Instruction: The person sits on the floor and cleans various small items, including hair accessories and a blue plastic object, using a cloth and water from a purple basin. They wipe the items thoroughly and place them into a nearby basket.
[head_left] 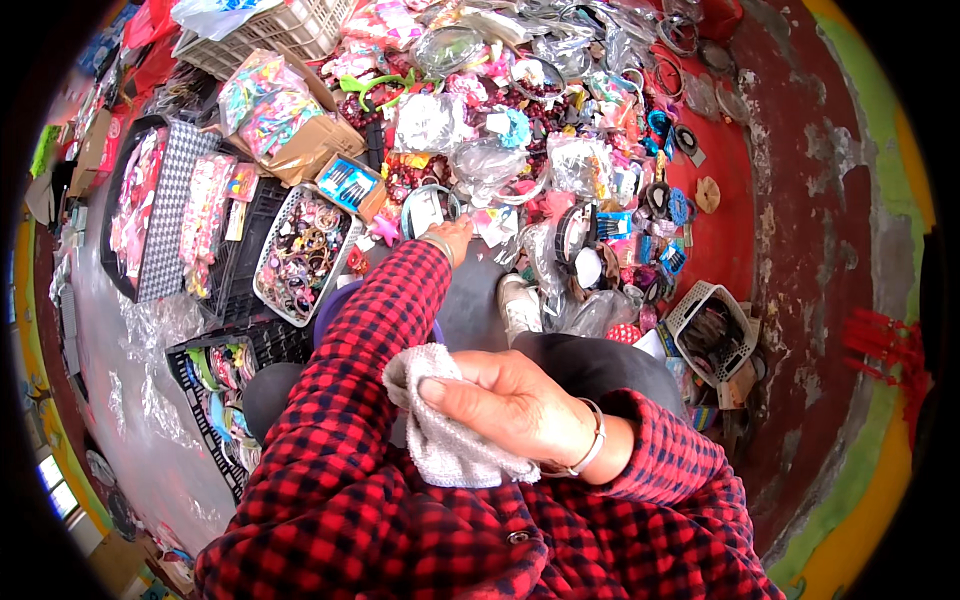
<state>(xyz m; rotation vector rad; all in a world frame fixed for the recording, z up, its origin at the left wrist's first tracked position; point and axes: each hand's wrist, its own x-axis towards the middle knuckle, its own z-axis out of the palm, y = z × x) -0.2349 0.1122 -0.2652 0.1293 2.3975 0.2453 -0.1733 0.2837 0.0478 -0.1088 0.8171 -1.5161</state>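
Note:
My right hand (515, 405) is closed on a light grey cloth (440, 430), its thumb pressed over the top and the fabric hanging down in front of my chest. My left hand (452, 240) reaches forward, fingers stretched out, at the near edge of a heap of hair accessories. Just beyond its fingertips lie a pale grey-blue headband (408, 212) and small packets on cards (495, 225). Whether the fingertips touch any of these is hard to tell. Close by on the left is a pink star-shaped piece (384, 227).
A white basket of hair ties (308, 255), a cardboard box of bagged items (300, 150) and a black crate (205, 400) stand on the left. On the right is another white basket (708, 320). My shoe (520, 305) rests near the heap, which spreads over red sheeting (715, 220).

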